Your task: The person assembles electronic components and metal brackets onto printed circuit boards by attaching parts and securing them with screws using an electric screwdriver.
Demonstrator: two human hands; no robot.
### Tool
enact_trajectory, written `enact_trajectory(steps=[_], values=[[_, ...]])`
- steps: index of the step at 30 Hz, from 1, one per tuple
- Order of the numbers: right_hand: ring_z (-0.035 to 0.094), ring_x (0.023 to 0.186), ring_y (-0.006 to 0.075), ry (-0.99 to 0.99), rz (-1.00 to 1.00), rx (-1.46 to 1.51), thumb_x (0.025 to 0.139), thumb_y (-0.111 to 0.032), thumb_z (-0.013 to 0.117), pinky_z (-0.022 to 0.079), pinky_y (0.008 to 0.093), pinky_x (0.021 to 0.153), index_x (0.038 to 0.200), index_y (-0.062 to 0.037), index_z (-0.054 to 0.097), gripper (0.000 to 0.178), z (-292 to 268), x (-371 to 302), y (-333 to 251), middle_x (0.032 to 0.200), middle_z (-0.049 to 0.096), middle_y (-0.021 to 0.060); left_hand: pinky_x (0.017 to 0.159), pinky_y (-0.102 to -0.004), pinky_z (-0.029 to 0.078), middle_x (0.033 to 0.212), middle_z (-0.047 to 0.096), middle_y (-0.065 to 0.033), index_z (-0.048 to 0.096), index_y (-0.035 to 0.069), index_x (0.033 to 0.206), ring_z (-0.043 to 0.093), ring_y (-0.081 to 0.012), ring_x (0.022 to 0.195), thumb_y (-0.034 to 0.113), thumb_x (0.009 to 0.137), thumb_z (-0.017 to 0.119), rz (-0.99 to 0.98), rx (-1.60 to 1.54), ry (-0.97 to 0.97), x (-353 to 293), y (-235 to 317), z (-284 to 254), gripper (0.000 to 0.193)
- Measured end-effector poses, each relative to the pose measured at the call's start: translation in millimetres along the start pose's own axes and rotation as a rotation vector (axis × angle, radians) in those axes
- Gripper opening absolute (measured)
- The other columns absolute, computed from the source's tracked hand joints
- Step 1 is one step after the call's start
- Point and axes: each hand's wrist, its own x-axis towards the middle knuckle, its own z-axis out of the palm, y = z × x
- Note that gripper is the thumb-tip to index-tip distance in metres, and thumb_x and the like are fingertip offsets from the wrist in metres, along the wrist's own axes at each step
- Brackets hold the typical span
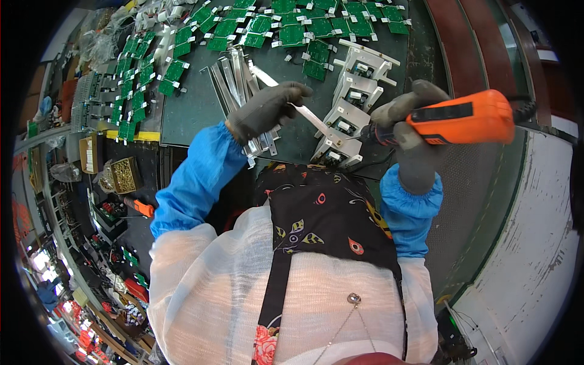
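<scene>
My left hand, in a dark grey glove, is closed on a long, thin metal strip. The strip slants down to the right, and its lower end meets the nearest white bracket frame. My right hand, also gloved, grips an orange and black electric screwdriver. The tool lies almost level, its nose pointing left at that frame; whether the bit touches a screw is too small to tell. Several similar white frames stand in a row going away from me, with small dark parts inside them.
Loose metal strips lie in a pile left of my left hand. Green circuit boards with white connectors cover the table's far side and left. A box of brass-coloured parts and another orange-handled tool sit lower left. A black cord trails from the screwdriver.
</scene>
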Motion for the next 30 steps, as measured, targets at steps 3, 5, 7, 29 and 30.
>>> enact_trajectory(steps=[3, 5, 7, 29, 30], values=[[0.063, 0.081, 0.0264, 0.284, -0.084, -0.080, 0.079, -0.002, 0.057, 0.054, 0.0423, 0.073, 0.133, 0.0029, 0.038, 0.057, 4, 1, -11, 0.094, 0.061, 0.0134, 0.062, -0.0176, 0.048, 0.117, 0.056, -0.0093, 0.043, -0.002, 0.131, 0.054, -0.0093, 0.081, 0.014, 0.097, 0.048, -0.121, -0.568, -0.096, -17, 5, 25, 0.038], [0.062, 0.090, 0.0287, 0.187, -0.135, 0.143, 0.081, -0.004, 0.056, 0.053, 0.0456, 0.079, 0.134, 0.0026, 0.036, 0.057, -11, 4, -22, 0.099, 0.060, 0.0147, 0.062, -0.0176, 0.048, 0.108, 0.055, -0.0087, 0.037, -0.004, 0.134, 0.053, -0.0098, 0.083, 0.017, 0.096, 0.052, -0.189, -0.906, -0.075, -32, 11, 42, 0.046], [0.061, 0.099, 0.0311, 0.090, -0.186, 0.362, 0.082, -0.005, 0.056, 0.051, 0.0489, 0.084, 0.136, 0.0023, 0.035, 0.058, -18, 4, -42, 0.104, 0.060, 0.0160, 0.063, -0.0167, 0.049, 0.108, 0.056, -0.0077, 0.035, -0.004, 0.135, 0.054, -0.0086, 0.083, 0.019, 0.097, 0.051, -0.142, -0.967, -0.099, -36, 7, 51, 0.047], [0.049, 0.058, 0.0163, 0.025, -0.437, 0.061, 0.079, -0.019, 0.059, 0.045, 0.0365, 0.055, 0.085, -0.0034, 0.048, 0.020, 18, -9, -37, 0.078, 0.050, 0.0058, 0.047, -0.0133, 0.035, 0.077, 0.045, 0.0052, 0.054, 0.011, 0.103, 0.039, -0.0040, 0.062, 0.045, 0.081, 0.065, -0.001, -1.353, -0.161, -26, 4, 96, 0.042], [0.049, 0.058, 0.0163, 0.024, -0.435, 0.060, 0.079, -0.019, 0.059, 0.045, 0.0365, 0.055, 0.085, -0.0034, 0.048, 0.020, 21, -8, -37, 0.078, 0.050, 0.0058, 0.047, -0.0131, 0.034, 0.077, 0.045, 0.0053, 0.055, 0.011, 0.102, 0.039, -0.0037, 0.063, 0.045, 0.080, 0.065, -0.025, -1.314, -0.162, -28, 11, 96, 0.042]])
